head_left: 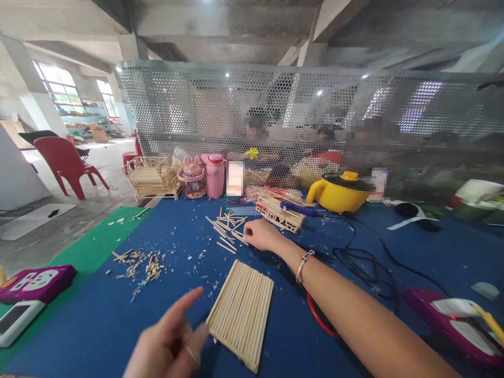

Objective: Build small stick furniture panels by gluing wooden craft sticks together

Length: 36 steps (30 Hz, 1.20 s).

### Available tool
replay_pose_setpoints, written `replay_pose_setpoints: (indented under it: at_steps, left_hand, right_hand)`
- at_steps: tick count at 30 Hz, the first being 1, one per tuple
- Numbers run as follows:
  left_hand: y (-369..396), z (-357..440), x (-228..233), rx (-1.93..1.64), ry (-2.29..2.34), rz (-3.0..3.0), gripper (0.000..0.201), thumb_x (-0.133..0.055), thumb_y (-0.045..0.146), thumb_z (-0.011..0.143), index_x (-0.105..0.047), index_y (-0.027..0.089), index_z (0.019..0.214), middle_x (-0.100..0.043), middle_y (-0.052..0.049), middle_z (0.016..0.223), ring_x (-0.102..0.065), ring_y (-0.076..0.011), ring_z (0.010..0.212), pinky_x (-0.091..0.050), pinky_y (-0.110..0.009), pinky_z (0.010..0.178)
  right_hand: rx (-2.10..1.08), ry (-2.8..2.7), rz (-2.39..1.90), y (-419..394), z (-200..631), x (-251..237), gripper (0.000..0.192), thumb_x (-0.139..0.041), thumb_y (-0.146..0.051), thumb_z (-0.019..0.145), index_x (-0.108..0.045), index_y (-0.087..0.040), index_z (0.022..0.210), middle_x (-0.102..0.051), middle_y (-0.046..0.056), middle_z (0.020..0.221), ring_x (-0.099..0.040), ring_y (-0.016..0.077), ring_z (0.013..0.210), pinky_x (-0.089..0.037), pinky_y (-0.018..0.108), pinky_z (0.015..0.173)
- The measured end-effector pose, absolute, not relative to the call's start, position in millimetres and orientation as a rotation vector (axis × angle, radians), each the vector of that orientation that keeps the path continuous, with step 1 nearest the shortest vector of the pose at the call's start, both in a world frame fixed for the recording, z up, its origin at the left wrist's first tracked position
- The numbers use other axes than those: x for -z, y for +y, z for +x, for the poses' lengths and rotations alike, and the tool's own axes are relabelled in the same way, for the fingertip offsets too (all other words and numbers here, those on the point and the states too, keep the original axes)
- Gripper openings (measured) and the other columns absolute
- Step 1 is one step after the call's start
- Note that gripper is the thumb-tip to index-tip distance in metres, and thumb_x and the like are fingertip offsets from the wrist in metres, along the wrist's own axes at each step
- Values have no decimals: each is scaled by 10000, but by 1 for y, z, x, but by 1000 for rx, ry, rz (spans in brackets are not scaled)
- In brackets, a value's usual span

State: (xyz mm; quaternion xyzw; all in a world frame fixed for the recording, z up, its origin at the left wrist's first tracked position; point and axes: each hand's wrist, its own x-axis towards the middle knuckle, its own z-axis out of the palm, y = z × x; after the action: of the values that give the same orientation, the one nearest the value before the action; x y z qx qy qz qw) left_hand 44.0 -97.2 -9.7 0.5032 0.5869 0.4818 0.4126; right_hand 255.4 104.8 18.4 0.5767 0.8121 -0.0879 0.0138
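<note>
At the far left edge a glossy purple power strip [35,282] lies on the green mat, partly cut off. Right of it, splintery wood scraps [138,265] are scattered over the blue felt table cover [118,315]. At bottom centre the left hand [165,341], blurred and cropped by the frame, has its forefinger out and thumb just beside the flat panel of straight pale sticks [241,312]; it may pinch a small stick, but I cannot tell. Above, in mid-frame, the right hand [260,234] rests closed, fingers curled onto the loose sticks [226,231], grip hidden. A metal bangle [304,264] circles its wrist. Further right stand a slatted stick frame [280,212] and a round yellow pot [338,192].
</note>
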Motion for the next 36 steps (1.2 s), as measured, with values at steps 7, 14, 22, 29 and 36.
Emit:
replay_pose_setpoints:
  at_steps: [7, 14, 22, 29, 36]
  left_hand:
    - [16, 17, -36, -1050, 1682, 1985, 382, -339, 383, 900, -591, 170, 1092, -583, -2, 654, -515, -135, 548, -399, -226, 502]
    - [121, 43, -9, -863, 1670, 2255, 252, -465, 232, 870, -629, 134, 1034, -645, -115, 1024, -588, -224, 969, -436, -346, 890]
    - [151, 135, -5, -472, 1210, 2605, 289, -514, 313, 891, -548, 186, 1148, -561, -89, 1187, -582, -198, 981, -502, -407, 829]
    - [159, 135, 0, -225, 1192, 2588, 289, -519, 314, 888, -550, 186, 1145, -563, -85, 1182, -583, -202, 982, -504, -403, 825]
    - [187, 83, -19, -239, 1446, 2532, 329, -536, 316, 878, -530, 163, 1169, -561, -89, 1177, -584, -214, 986, -505, -421, 818]
  right_hand:
    - [228, 2480, 1872, 102, 256, -26, 286, -524, -321, 891, -554, -179, 1139, -573, 75, 1161, -588, 190, 964, -505, 393, 809]
    - [-14, 2215, 2203, 56, 315, -46, 142, -520, -257, 856, -626, -176, 905, -658, 122, 960, -614, 252, 928, -450, 349, 741]
    - [-5, 2239, 2162, -9, 323, -11, 184, -465, -244, 857, -594, -195, 978, -610, 99, 1022, -597, 239, 945, -438, 332, 780]
    - [-10, 2336, 2096, -4, 322, -4, 207, -386, -195, 886, -585, -175, 938, -601, 110, 989, -588, 237, 919, -447, 345, 782]
    - [84, 2341, 2070, 8, 318, -3, 157, -429, -191, 860, -584, -196, 884, -612, 93, 968, -605, 231, 906, -440, 325, 751]
